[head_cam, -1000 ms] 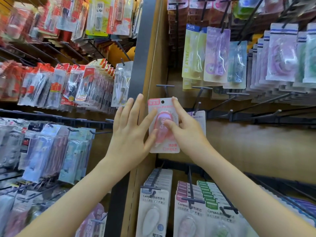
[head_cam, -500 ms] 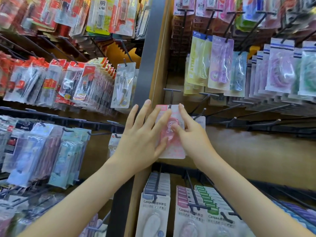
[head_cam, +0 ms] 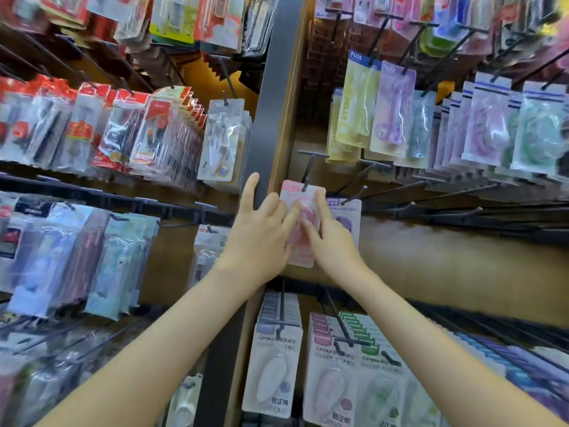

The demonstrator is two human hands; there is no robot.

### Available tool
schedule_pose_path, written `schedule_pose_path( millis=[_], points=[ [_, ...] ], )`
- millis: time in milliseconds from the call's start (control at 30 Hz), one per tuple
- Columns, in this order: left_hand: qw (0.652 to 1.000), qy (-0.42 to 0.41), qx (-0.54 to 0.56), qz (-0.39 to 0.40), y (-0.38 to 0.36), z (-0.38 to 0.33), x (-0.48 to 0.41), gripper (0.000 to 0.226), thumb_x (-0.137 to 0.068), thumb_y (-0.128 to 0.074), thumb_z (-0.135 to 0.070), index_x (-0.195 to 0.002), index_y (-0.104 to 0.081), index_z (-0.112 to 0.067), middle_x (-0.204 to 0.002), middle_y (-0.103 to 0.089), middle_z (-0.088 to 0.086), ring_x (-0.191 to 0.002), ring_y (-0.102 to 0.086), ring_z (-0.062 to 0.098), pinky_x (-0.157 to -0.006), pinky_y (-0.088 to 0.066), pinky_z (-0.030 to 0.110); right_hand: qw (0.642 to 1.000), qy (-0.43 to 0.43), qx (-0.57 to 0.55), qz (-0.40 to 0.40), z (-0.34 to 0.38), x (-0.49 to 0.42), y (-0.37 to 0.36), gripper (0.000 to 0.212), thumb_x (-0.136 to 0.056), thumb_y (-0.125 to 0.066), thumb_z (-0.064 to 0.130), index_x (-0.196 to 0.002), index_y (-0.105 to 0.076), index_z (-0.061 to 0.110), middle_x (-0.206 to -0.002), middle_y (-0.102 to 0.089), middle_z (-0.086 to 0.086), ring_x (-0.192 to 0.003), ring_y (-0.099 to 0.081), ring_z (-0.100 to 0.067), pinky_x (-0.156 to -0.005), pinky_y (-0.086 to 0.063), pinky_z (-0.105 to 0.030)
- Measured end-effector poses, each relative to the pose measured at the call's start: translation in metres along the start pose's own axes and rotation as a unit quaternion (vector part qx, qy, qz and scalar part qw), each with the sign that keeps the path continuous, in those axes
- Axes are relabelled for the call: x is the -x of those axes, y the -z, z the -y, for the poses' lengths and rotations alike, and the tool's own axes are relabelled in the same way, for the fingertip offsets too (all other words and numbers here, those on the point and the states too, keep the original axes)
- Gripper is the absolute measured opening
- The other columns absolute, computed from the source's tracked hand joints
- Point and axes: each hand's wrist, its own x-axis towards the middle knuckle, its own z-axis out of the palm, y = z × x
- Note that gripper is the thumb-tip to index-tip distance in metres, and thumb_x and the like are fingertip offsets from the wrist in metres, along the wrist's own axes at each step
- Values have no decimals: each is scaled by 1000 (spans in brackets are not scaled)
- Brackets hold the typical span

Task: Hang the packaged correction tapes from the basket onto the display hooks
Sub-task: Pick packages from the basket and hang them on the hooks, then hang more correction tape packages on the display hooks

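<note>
A pink packaged correction tape (head_cam: pixel 303 195) is held flat between both hands at the middle of the display. Its top hole sits at the tip of a black display hook (head_cam: pixel 309 167) with a T-shaped end. My left hand (head_cam: pixel 261 235) presses the pack's left side with fingers spread. My right hand (head_cam: pixel 331 238) pinches its right edge and front. A purple pack (head_cam: pixel 346 214) hangs just behind to the right. The basket is out of view.
A grey upright post (head_cam: pixel 271 97) divides two panels. Several bare black hooks (head_cam: pixel 431 186) jut out to the right. Rows of packaged correction tapes (head_cam: pixel 308 365) hang below, pastel packs (head_cam: pixel 397 112) above right, red-carded stationery (head_cam: pixel 123 124) at left.
Both hands have carried the pink pack up and away toward the hook. Its hole now meets the hook's tip, where before it hung lower and nearer.
</note>
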Motion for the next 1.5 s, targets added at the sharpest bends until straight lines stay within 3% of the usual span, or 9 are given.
schedule_pose_path(
  millis=[300, 500, 633, 733, 933, 1133, 1233, 1367, 1500],
  points=[
    [942, 71, 303, -122, 20, -36, 114, 45, -87, -51, -17, -129, -55, -3, -134, -54, 15, -121, -49, 26, -106, -34, 38, 987, 141, 60, -52, 7, 109, -16, 64, -97, -49, 23, -153, -18, 25, -138, -43, -8, -123, -37, -26, -104, -36, -38],
    [894, 161, 409, 82, 45, -80, 294, 43, -90, -48, -26, -125, -53, -2, -124, -59, 17, -116, -51, 23, -101, -40, 33, 989, 139, -15, 56, 6, 255, -94, 59, -95, -44, 20, -151, -28, 17, -131, -51, -7, -116, -45, -23, -97, -42, -36],
    [852, 195, 408, 266, 67, -89, 424, 42, -88, -42, -28, -123, -48, -6, -111, -62, 14, -103, -52, 21, -87, -39, 26, 976, 37, -61, 204, -4, 350, -153, 55, -101, -43, 27, -152, -24, 18, -122, -52, -5, -110, -47, -21, -81, -40, -28],
    [806, 227, 400, 373, 72, -100, 536, 39, -87, -39, -31, -118, -49, -9, -102, -63, 13, -95, -57, 24, -81, -45, 31, 933, -69, -72, 345, -19, 428, -207, 55, -102, -37, 39, -152, -21, 24, -130, -48, -3, -119, -44, -20, -82, -38, -29],
    [645, 312, 380, 586, 86, -155, 800, 30, -83, -50, -19, -107, -59, -5, -99, -61, 14, -87, -61, 36, -74, -47, 37, 780, -232, -52, 579, -90, 655, -358, 57, -99, -48, 32, -151, -25, 24, -145, -40, -7, -130, -42, -25, -103, -38, -32],
    [566, 301, 329, 693, 97, -212, 1044, 52, -67, -53, -17, -119, -52, -12, -82, -65, 14, -62, -66, 34, -42, -52, 35, 666, -344, -50, 660, -155, 894, -492, 58, -86, -52, 16, -142, -40, 25, -121, -55, -13, -103, -58, -29, -88, -44, -32],
    [560, 321, 305, 700, 91, -231, 1119, 48, -70, -65, -9, -117, -62, -2, -85, -65, 17, -67, -67, 36, -48, -52, 35, 654, -365, -32, 662, -172, 970, -539, 65, -87, -58, 2, -146, -34, 14, -140, -44, -12, -129, -44, -26, -105, -32, -27],
    [567, 402, 295, 656, 55, -257, 1181, 42, -88, -40, -22, -117, -64, -3, -94, -63, 16, -80, -64, 34, -69, -48, 31, 709, -297, -11, 640, -176, 1017, -605, 66, -94, -56, 17, -151, -22, 10, -151, -33, -11, -139, -29, -27, -112, -25, -34],
    [567, 297, 293, 711, 8, -278, 1229, 52, -84, -59, -7, -135, -51, -8, -121, -54, 27, -101, -58, 45, -80, -49, 46, 726, -213, -67, 650, -155, 1038, -665, 72, -93, -58, 31, -151, -20, 13, -150, -34, -8, -137, -26, -24, -110, -21, -30]
  ],
)
